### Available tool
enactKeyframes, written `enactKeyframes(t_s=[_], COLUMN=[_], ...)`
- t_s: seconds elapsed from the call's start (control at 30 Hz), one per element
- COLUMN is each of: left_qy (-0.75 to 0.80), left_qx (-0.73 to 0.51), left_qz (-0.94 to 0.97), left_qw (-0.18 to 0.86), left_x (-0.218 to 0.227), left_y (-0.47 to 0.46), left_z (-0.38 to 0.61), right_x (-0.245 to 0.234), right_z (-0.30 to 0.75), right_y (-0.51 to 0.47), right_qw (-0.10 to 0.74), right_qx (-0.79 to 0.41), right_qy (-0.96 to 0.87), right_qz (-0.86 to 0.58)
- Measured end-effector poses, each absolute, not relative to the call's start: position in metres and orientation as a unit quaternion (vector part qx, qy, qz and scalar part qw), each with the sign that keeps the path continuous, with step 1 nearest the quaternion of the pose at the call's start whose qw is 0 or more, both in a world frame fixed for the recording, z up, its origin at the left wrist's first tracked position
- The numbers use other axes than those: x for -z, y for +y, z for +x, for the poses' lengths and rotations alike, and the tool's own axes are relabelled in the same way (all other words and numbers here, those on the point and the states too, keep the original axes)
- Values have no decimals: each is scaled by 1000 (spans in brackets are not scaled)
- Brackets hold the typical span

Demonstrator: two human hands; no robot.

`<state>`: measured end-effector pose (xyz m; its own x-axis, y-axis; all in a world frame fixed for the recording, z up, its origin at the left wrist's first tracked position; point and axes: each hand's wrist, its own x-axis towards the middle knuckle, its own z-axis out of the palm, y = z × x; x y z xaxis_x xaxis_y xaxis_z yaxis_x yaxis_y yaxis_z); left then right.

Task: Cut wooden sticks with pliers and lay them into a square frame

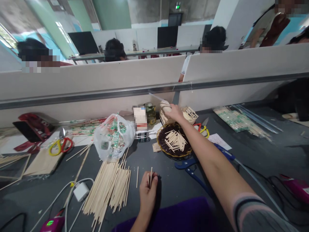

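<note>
My left hand [147,190] rests low on the dark table, its fingers pinched around a couple of short wooden sticks [150,176] that stand upright. My right hand [174,112] is stretched far forward toward the partition, closed on a pale glue-bottle-like object [165,106] with a thin pointed tip. Just below that hand lies a round wicker dish [161,140] holding several cut stick pieces [176,140]. A small stick-built basket frame [189,114] stands to the right of the hand.
A large bundle of long sticks [109,188] lies left of my left hand, under a plastic bag [113,136]. Blue cutters [193,167], red-yellow scissors [60,145], a charger and cables [80,190] and packaged sticks [238,121] surround them. Other people sit behind the partition [96,80].
</note>
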<state>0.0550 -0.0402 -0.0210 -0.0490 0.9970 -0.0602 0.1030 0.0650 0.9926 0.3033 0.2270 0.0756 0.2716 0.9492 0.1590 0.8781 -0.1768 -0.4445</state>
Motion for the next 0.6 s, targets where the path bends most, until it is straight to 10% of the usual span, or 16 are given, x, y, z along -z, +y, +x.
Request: enactKeyframes(t_s=[0.37, 0.6], left_qy=[550, 553], left_qx=[-461, -462], left_qz=[499, 495], left_qw=[486, 485], left_x=[18, 20], left_y=[-40, -39], left_z=[58, 56], right_x=[-110, -141], right_z=[347, 367], right_y=[196, 161], right_qw=[388, 306], right_qx=[-197, -109], right_qy=[-638, -620], right_qz=[-635, -714])
